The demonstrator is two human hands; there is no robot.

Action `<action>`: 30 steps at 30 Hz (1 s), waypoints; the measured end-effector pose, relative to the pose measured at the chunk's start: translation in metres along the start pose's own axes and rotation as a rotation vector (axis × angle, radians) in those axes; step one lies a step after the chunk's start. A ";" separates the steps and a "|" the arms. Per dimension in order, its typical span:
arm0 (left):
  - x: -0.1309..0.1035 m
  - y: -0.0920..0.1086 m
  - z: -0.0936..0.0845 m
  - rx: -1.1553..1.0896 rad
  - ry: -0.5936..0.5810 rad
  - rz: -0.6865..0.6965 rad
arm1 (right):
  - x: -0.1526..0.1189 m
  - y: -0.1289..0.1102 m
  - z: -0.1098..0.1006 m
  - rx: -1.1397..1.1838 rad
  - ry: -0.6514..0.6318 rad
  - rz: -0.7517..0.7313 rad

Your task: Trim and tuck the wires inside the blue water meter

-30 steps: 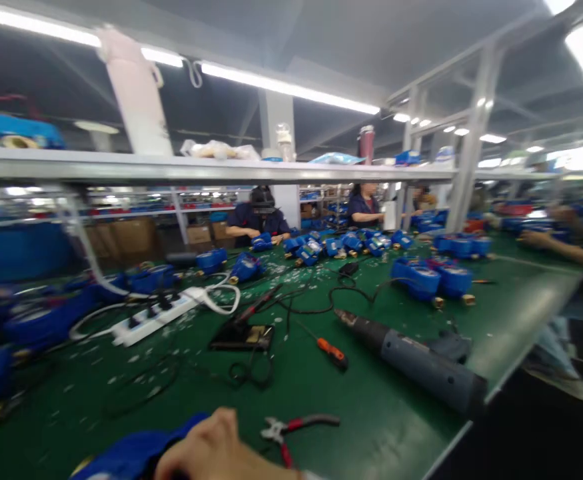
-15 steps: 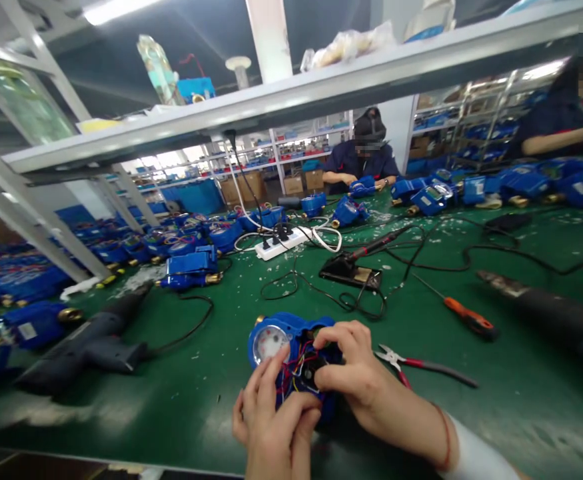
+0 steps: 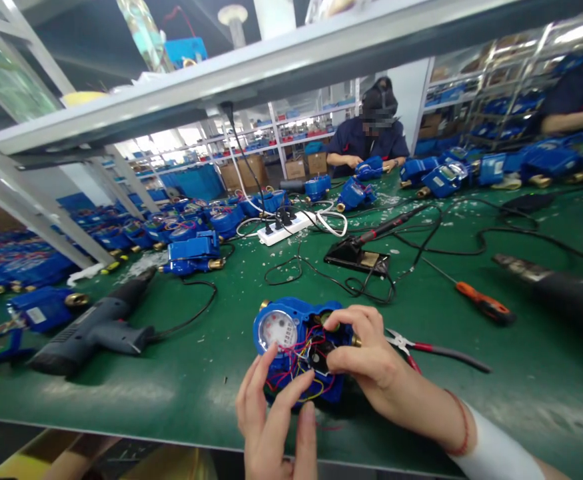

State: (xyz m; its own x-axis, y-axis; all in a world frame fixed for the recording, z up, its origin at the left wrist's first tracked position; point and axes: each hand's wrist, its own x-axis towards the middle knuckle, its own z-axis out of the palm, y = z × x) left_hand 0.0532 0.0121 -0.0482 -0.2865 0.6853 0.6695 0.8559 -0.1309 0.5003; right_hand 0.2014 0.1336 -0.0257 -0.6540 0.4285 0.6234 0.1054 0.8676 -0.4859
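A blue water meter [image 3: 298, 308] lies on the green bench in front of me, its round dial on the left. On its right side the housing is open, showing red, yellow and white wires and a black round part [image 3: 317, 358]. My right hand [image 3: 371, 353] curls over this open side, thumb at the black part and fingers on the housing, gripping the meter. My left hand [image 3: 276, 417] is at the near left edge with its fingers spread, one fingertip near the dial and another by the wires.
Right of the meter lie red-handled cutters [image 3: 421, 347] and an orange screwdriver [image 3: 484, 302]. A soldering iron stand [image 3: 356, 257] and a white power strip [image 3: 286, 229] sit farther back. A heat gun [image 3: 96, 327] is at left. Several more meters line the bench; a co-worker [image 3: 368, 137] sits opposite.
My left hand's fingers have spread and drawn back from the wires, uncovering more of them. My right hand stays at the black part. The view has tilted down slightly.
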 end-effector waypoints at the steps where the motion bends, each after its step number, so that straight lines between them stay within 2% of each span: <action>1: 0.000 0.001 0.001 -0.029 0.028 -0.013 | 0.001 0.000 0.000 0.008 0.000 0.003; 4: -0.001 0.006 0.004 -0.091 0.091 -0.036 | 0.002 0.000 0.000 0.011 -0.016 0.000; 8: 0.000 0.010 0.003 -0.056 0.096 -0.022 | 0.002 0.000 -0.002 -0.001 -0.050 0.004; 14: 0.008 0.015 0.004 0.180 0.147 0.137 | -0.001 -0.001 -0.002 -0.033 -0.046 -0.037; 18: 0.012 0.017 0.009 0.240 0.177 0.191 | -0.001 -0.002 -0.002 -0.060 -0.034 -0.040; 26: 0.011 0.019 0.022 0.194 0.206 0.114 | -0.003 -0.004 0.002 -0.070 -0.012 -0.034; 30: 0.008 0.023 0.025 0.181 0.233 0.016 | -0.002 -0.005 0.006 -0.134 0.074 -0.079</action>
State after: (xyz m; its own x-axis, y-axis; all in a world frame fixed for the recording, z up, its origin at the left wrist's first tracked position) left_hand 0.0817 0.0327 -0.0450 -0.3454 0.4984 0.7952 0.9181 0.0038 0.3964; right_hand 0.1979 0.1266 -0.0283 -0.6078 0.3707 0.7023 0.1576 0.9231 -0.3508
